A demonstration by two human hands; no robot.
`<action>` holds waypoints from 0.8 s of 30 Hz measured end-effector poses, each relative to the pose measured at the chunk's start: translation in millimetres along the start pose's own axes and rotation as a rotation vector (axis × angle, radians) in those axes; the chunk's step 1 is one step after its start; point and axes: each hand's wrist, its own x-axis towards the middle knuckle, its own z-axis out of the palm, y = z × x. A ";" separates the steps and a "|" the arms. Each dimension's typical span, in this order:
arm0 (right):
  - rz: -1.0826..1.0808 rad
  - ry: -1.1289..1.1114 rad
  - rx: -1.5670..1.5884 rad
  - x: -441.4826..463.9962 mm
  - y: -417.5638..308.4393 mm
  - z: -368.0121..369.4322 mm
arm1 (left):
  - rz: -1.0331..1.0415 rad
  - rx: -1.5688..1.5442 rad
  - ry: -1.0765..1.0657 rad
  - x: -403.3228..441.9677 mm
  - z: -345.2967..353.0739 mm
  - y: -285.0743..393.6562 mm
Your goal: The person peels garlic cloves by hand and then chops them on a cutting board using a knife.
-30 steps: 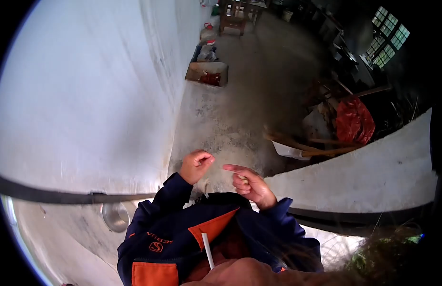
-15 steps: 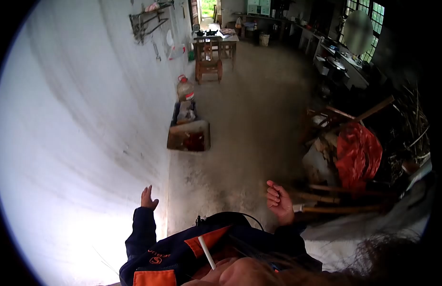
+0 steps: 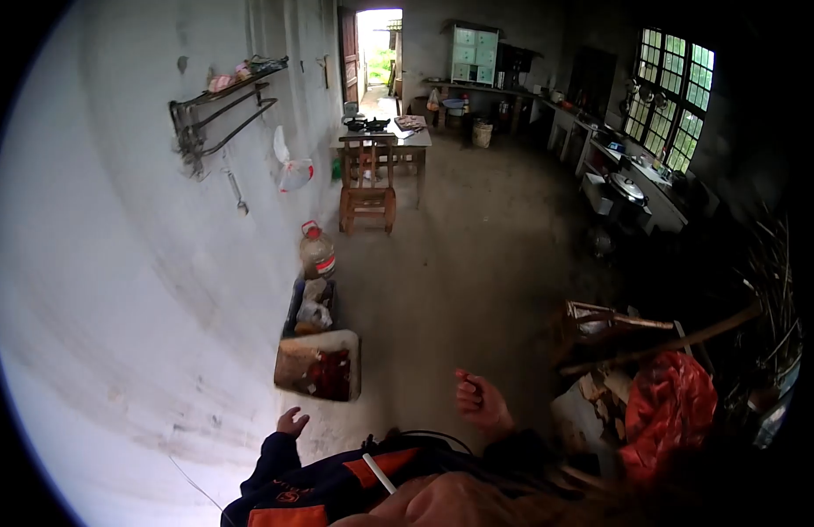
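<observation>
My left hand (image 3: 292,422) is low at the left, near the white wall, with its fingers stretched out and nothing in it. On the right, my right hand (image 3: 483,406) is held in front of my body with its fingers curled. A small reddish spot shows at its fingertips; whether that is an object or the finger itself is unclear. A white cigarette (image 3: 379,474) sticks out over the dark blue and orange jacket (image 3: 332,479), touched by neither hand. Beyond my left hand, a worn tub (image 3: 284,373) with dark red contents stands on the floor.
Along the left wall are a large plastic jug (image 3: 317,253), a wooden chair (image 3: 368,206), a table (image 3: 416,140) and a wall rack (image 3: 227,92). To the right lie a red plastic bag (image 3: 670,413) and firewood (image 3: 600,404). An open doorway (image 3: 378,57) is at the back.
The view has tilted up, so the room's far end shows more fully and the tub sits nearer my hands. Both hands appear lower in view; the right one stays curled.
</observation>
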 end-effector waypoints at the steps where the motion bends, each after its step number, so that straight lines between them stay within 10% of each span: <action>1: 0.000 0.017 0.037 24.4 -22.5 0.2 | 0.070 -0.038 -0.030 43.3 11.6 16.1; 14: -0.167 0.209 0.126 214.9 -276.6 -8.8 | 0.566 -0.287 -0.363 409.0 174.3 316.1; 24: 0.032 0.233 0.067 445.9 -504.8 -22.1 | 0.150 -0.182 -0.082 580.8 166.7 430.2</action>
